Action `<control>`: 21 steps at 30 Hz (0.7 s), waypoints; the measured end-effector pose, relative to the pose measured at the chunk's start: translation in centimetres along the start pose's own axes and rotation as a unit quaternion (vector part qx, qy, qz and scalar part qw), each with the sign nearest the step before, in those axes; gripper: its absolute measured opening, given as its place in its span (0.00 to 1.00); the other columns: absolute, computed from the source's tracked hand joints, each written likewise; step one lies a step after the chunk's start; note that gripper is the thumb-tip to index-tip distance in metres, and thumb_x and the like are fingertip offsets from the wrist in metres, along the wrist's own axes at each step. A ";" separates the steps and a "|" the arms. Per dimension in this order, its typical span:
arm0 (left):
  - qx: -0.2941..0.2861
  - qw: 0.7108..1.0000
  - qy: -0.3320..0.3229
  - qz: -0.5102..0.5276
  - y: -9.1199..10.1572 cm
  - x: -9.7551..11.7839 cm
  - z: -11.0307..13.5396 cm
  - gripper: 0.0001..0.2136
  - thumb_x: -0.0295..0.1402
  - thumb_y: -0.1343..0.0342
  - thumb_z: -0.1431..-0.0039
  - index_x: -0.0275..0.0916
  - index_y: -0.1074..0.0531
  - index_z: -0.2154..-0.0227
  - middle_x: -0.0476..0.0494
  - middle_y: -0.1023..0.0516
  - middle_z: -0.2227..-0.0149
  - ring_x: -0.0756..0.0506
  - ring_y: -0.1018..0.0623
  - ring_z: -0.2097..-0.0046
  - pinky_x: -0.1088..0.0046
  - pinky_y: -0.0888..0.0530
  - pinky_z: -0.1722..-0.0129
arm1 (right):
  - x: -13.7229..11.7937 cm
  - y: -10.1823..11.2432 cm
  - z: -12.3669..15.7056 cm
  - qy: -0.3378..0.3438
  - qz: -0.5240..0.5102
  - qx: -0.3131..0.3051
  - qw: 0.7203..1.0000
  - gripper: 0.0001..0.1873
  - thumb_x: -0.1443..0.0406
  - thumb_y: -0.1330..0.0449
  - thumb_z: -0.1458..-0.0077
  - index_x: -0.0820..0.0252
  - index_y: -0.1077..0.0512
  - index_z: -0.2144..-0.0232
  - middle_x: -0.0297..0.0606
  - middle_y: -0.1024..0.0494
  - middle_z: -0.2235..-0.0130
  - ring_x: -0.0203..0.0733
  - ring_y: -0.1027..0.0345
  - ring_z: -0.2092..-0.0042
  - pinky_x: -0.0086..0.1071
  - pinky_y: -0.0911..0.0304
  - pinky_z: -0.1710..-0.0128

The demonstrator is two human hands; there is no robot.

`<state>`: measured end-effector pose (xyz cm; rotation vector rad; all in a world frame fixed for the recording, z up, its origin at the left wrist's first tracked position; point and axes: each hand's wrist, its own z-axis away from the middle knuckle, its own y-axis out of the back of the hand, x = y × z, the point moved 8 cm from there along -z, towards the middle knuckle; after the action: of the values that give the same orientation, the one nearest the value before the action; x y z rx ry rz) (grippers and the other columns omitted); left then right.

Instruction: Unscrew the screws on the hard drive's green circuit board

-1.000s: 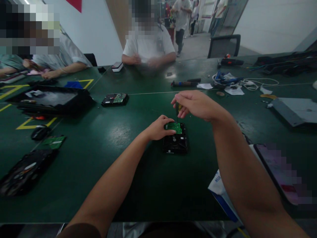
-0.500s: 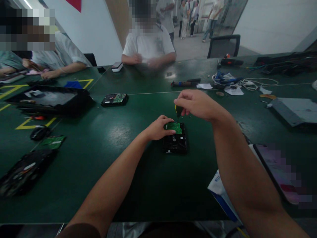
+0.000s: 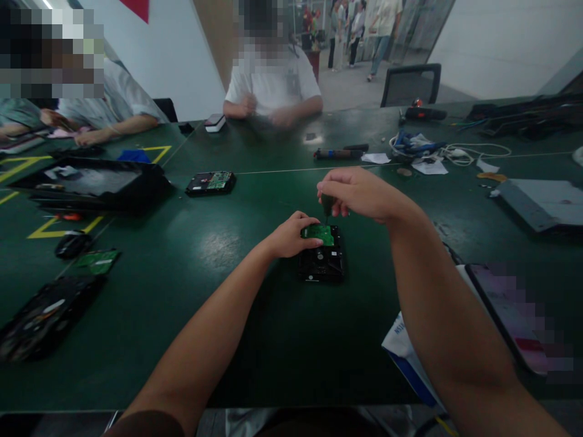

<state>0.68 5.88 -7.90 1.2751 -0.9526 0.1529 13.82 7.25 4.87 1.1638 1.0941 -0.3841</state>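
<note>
In the head view a black hard drive (image 3: 322,265) lies on the green table, its green circuit board (image 3: 321,233) facing up at the far end. My left hand (image 3: 295,235) grips the drive from its left side, thumb on the board and fingers along the far edge. Above that far end, my right hand (image 3: 353,191) is closed around the handle of a small screwdriver (image 3: 327,204), held upright. The screwdriver's shaft points down at the board's far edge; whether the tip sits in a screw is too small to tell.
Another hard drive (image 3: 210,182) lies farther off. At left are a black tray (image 3: 91,182), a loose circuit board (image 3: 98,261) and an opened drive (image 3: 50,312). A phone (image 3: 505,315) lies at right, cables (image 3: 419,145) behind. A person (image 3: 276,85) sits opposite.
My right hand and the screwdriver handle have turned slightly and shifted a little left. My left hand and the hard drive have stayed in place.
</note>
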 end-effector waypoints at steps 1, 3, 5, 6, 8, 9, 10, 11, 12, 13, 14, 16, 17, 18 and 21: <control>-0.001 1.000 0.002 0.000 0.0 0.0 0.0 0.31 0.49 0.37 0.39 0.42 0.29 0.37 0.38 0.32 0.43 0.37 0.25 0.46 0.54 0.28 0.39 | 0.1 0.1 0.0 -0.006 -0.001 0.004 1.000 0.13 0.58 0.41 0.33 0.57 0.25 0.68 0.39 0.20 0.69 0.38 0.29 0.73 0.34 0.36 0.73; -0.003 1.000 0.004 0.001 0.0 0.0 0.0 0.30 0.49 0.37 0.39 0.43 0.29 0.37 0.38 0.32 0.42 0.37 0.25 0.45 0.53 0.28 0.39 | 0.2 0.5 0.1 -0.009 0.006 0.014 1.000 0.14 0.57 0.41 0.32 0.57 0.24 0.67 0.39 0.20 0.68 0.38 0.29 0.72 0.34 0.36 0.73; -0.003 1.000 0.007 0.002 0.0 0.0 0.0 0.31 0.49 0.36 0.40 0.42 0.29 0.37 0.37 0.32 0.42 0.37 0.25 0.46 0.53 0.27 0.40 | 0.3 1.0 0.1 -0.001 0.030 0.024 0.999 0.15 0.54 0.42 0.32 0.57 0.23 0.65 0.39 0.19 0.67 0.37 0.29 0.72 0.33 0.37 0.72; -0.002 1.000 0.007 0.002 0.0 0.0 0.0 0.31 0.49 0.36 0.40 0.42 0.29 0.37 0.37 0.32 0.42 0.37 0.25 0.46 0.53 0.27 0.40 | 0.4 1.3 0.2 0.004 0.047 0.027 0.999 0.16 0.53 0.42 0.31 0.56 0.22 0.64 0.38 0.19 0.67 0.37 0.29 0.72 0.33 0.37 0.72; -0.002 1.000 0.006 0.001 0.0 0.1 0.0 0.31 0.48 0.37 0.39 0.41 0.29 0.37 0.37 0.32 0.43 0.37 0.25 0.46 0.52 0.28 0.40 | 0.5 1.7 0.3 0.007 0.078 0.029 0.996 0.18 0.50 0.42 0.32 0.56 0.21 0.62 0.36 0.20 0.69 0.37 0.30 0.73 0.33 0.39 0.72; -0.002 1.000 0.004 0.000 0.0 0.1 0.0 0.30 0.48 0.37 0.39 0.41 0.29 0.37 0.37 0.32 0.43 0.37 0.25 0.46 0.52 0.28 0.40 | 0.6 1.8 0.3 0.006 0.089 0.028 0.996 0.19 0.49 0.42 0.32 0.56 0.20 0.62 0.36 0.21 0.71 0.37 0.30 0.73 0.33 0.39 0.72; -0.003 1.000 0.003 -0.002 0.0 0.2 0.0 0.30 0.48 0.37 0.39 0.41 0.29 0.37 0.37 0.32 0.43 0.37 0.25 0.46 0.52 0.28 0.40 | 0.7 1.9 0.3 0.003 0.097 0.024 0.995 0.20 0.48 0.41 0.33 0.56 0.20 0.62 0.35 0.22 0.72 0.37 0.30 0.73 0.33 0.40 0.72; -0.003 1.000 0.002 -0.003 0.0 0.2 0.0 0.30 0.48 0.37 0.39 0.42 0.29 0.37 0.37 0.32 0.43 0.37 0.25 0.46 0.52 0.28 0.39 | 0.7 1.9 0.4 0.001 0.101 0.020 0.995 0.21 0.47 0.41 0.33 0.56 0.20 0.63 0.35 0.22 0.73 0.38 0.30 0.73 0.33 0.40 0.72; -0.003 1.000 0.002 -0.002 0.0 0.1 0.0 0.30 0.48 0.36 0.39 0.42 0.29 0.37 0.37 0.32 0.43 0.37 0.25 0.46 0.52 0.28 0.39 | 0.6 1.8 0.4 -0.002 0.103 0.016 0.995 0.22 0.46 0.41 0.34 0.56 0.20 0.64 0.35 0.22 0.74 0.38 0.30 0.73 0.33 0.40 0.72; -0.003 1.000 0.002 -0.001 0.0 0.1 0.0 0.30 0.48 0.36 0.39 0.42 0.29 0.37 0.37 0.32 0.43 0.37 0.25 0.46 0.53 0.28 0.39 | 0.6 1.8 0.5 -0.005 0.103 0.012 0.995 0.22 0.46 0.41 0.34 0.57 0.20 0.66 0.35 0.22 0.74 0.37 0.30 0.73 0.33 0.39 0.72; -0.003 1.000 0.003 0.000 0.0 0.0 0.0 0.30 0.48 0.36 0.39 0.42 0.29 0.37 0.37 0.32 0.43 0.37 0.25 0.46 0.53 0.28 0.39 | 0.4 1.7 0.5 -0.007 0.103 0.009 0.995 0.22 0.47 0.40 0.35 0.57 0.21 0.67 0.36 0.22 0.74 0.37 0.29 0.73 0.33 0.39 0.71; -0.002 1.000 0.003 0.002 0.0 0.0 0.0 0.30 0.48 0.36 0.39 0.42 0.29 0.37 0.37 0.32 0.42 0.38 0.25 0.45 0.53 0.28 0.39 | 0.3 1.6 0.6 -0.013 0.106 0.013 0.994 0.21 0.49 0.39 0.35 0.57 0.22 0.71 0.36 0.22 0.75 0.37 0.30 0.74 0.34 0.38 0.70; -0.002 1.000 0.003 0.002 0.0 0.0 0.0 0.30 0.48 0.36 0.39 0.42 0.29 0.37 0.37 0.32 0.42 0.38 0.25 0.46 0.53 0.28 0.39 | 0.2 1.6 0.6 -0.017 0.110 0.019 0.994 0.20 0.51 0.38 0.35 0.57 0.23 0.73 0.37 0.22 0.76 0.37 0.30 0.74 0.34 0.38 0.70; -0.002 1.000 0.004 0.002 0.0 0.0 0.0 0.30 0.48 0.36 0.39 0.42 0.29 0.37 0.37 0.32 0.42 0.38 0.25 0.46 0.53 0.28 0.39 | 0.3 1.6 0.5 -0.022 0.113 0.025 0.993 0.19 0.53 0.38 0.35 0.58 0.23 0.74 0.37 0.23 0.76 0.37 0.30 0.75 0.35 0.38 0.71; -0.004 1.000 0.005 0.000 0.0 0.1 0.0 0.30 0.49 0.36 0.39 0.42 0.29 0.37 0.37 0.32 0.43 0.38 0.25 0.47 0.53 0.27 0.40 | 0.5 1.5 0.3 -0.021 0.098 0.033 0.994 0.16 0.58 0.41 0.34 0.58 0.23 0.72 0.37 0.22 0.75 0.36 0.32 0.76 0.34 0.39 0.73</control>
<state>0.76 5.84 -7.88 1.2651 -0.9436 0.1564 15.27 7.71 5.26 1.3035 0.9275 -0.2921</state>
